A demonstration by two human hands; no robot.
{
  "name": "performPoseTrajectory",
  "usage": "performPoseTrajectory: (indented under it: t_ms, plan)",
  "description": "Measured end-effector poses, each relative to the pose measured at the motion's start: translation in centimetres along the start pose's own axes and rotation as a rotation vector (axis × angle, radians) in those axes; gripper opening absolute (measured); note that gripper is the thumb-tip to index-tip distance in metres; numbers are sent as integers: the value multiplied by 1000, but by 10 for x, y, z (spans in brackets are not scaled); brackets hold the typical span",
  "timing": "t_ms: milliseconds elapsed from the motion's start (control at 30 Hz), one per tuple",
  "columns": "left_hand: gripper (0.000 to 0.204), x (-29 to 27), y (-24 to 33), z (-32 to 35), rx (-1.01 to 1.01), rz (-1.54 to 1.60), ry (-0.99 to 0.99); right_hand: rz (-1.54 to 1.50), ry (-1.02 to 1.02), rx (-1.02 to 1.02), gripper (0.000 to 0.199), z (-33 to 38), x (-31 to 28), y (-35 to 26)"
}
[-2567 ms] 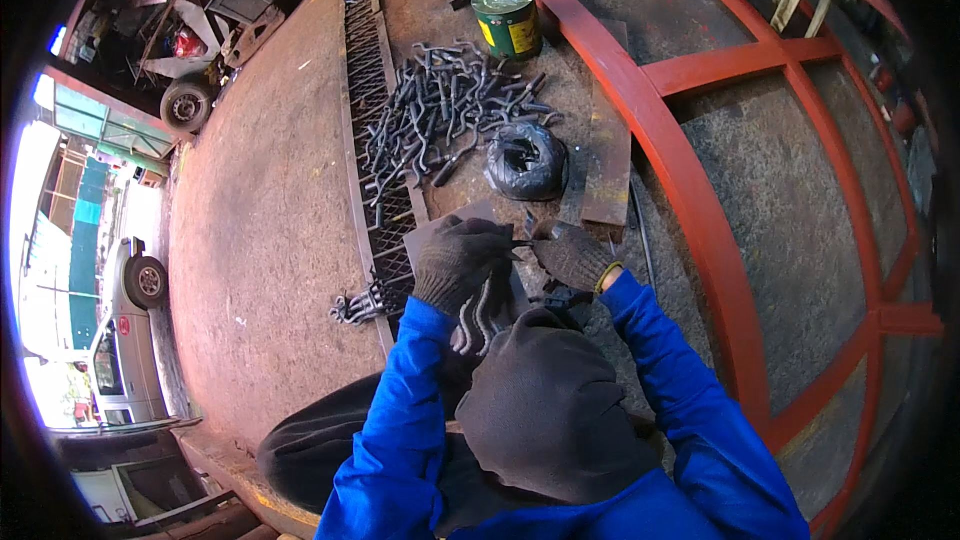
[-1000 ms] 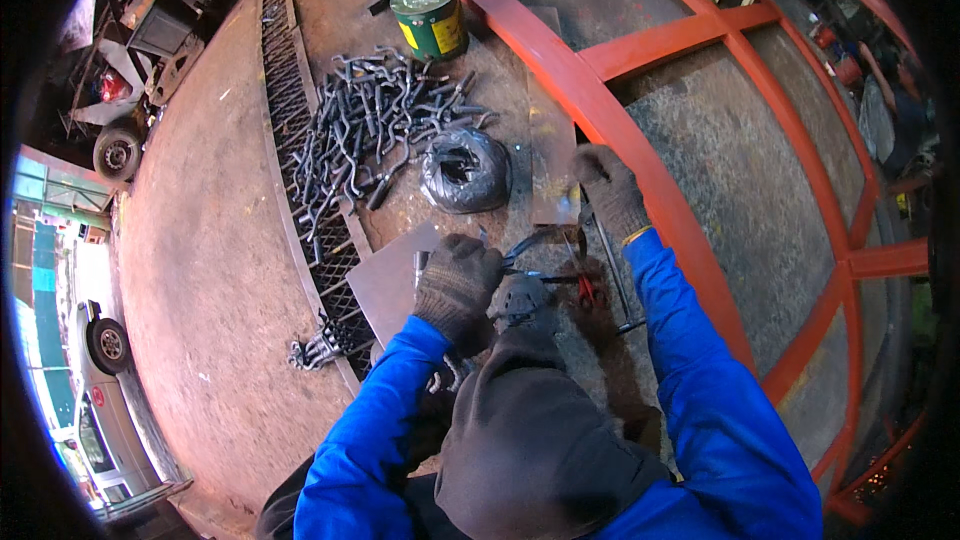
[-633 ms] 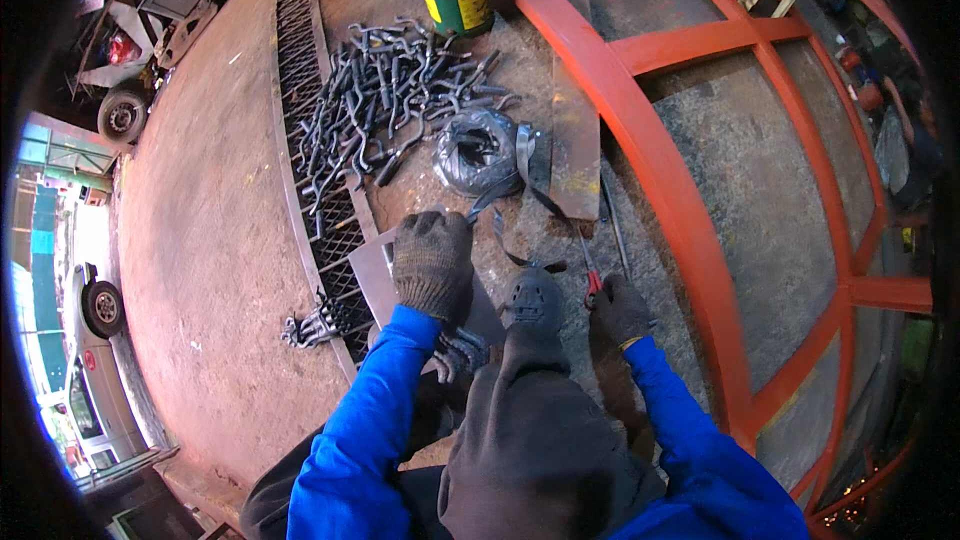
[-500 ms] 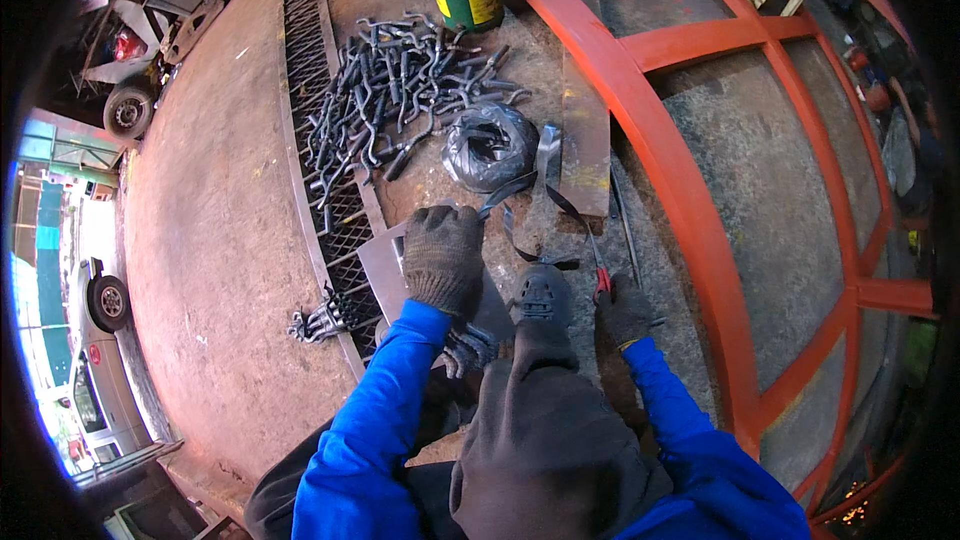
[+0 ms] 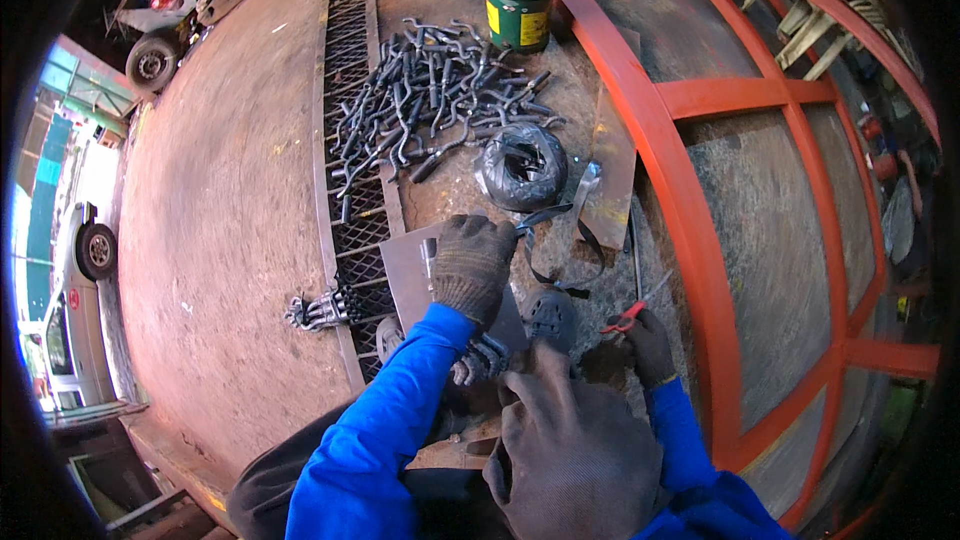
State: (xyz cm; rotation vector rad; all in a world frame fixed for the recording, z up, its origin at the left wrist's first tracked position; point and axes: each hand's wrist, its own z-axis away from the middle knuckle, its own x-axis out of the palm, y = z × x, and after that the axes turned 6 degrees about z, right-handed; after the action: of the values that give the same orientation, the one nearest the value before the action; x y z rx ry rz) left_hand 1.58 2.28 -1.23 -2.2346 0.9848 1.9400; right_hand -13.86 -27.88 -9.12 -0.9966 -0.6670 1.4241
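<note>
My left hand (image 5: 472,268), in a dark knit glove, is closed over a black strip (image 5: 530,223) beside a grey metal plate (image 5: 405,252). From its fingers the strip loops down to the floor near my shoe (image 5: 551,318). A short bright metal tube (image 5: 430,255) shows at the hand's left side. My gloved right hand (image 5: 650,348) grips red-handled scissors (image 5: 628,318), their blades pointing away to the right and apart from the strip. Below my left wrist lies a bundle of bent metal rods (image 5: 482,360), partly hidden by my arm.
A pile of bent dark rods (image 5: 440,100) spreads over the floor and a floor grating (image 5: 350,60). Close by sit a black plastic-wrapped roll (image 5: 521,166) and a green can (image 5: 520,10). Another rod bundle (image 5: 322,310) lies left. An orange-red steel frame (image 5: 690,230) stands right.
The scissors have swung from the strip toward the right, with my right hand drawn back. The strip hangs lower and looser. My left hand stays over the plate while the whole view has shifted.
</note>
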Motion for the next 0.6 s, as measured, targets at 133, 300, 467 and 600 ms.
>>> performPoseTrajectory:
  t_ms: [133, 300, 467, 600]
  plan:
    - [8, 2, 1, 1, 15, 24, 46, -163, -47, -65, 32, 11, -9, 7]
    - [8, 0, -1, 3, 14, -5, 56, -212, -267, 38, 40, -2, 30, -40]
    - [10, 8, 0, -2, -2, -50, -5, 288, -523, -231, 46, -34, 45, -48]
    - [11, 5, -4, 2, 7, -29, -26, 346, -556, -337, 46, -48, 65, -45]
